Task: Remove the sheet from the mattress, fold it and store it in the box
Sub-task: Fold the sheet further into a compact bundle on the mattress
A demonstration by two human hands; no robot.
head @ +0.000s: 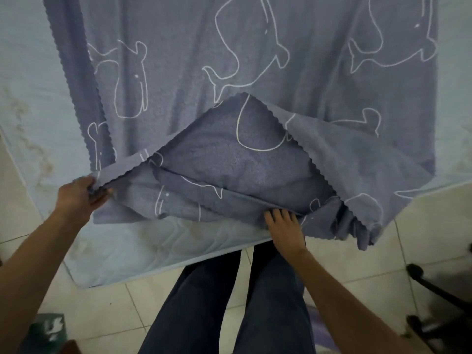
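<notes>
The whale-print sheet (pixel 229 60) lies spread over the pale mattress (pixel 153 241), its near end folded back. The left hand (pixel 79 194) grips its scalloped corner, arm outstretched; the right hand (pixel 284 231) presses flat-fingered on the fold.

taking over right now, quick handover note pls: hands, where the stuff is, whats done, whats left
Left hand: grips the sheet at its near left corner.
Right hand: on a fold at the sheet's near edge; I cannot tell whether it pinches the cloth.
Sheet: mostly spread flat on the mattress, with the near end turned back and bunched.
Box: none that I can make out in view.
Done: near end loosened.
Left: pull the sheet fully off, fold it, put it in the box.
</notes>
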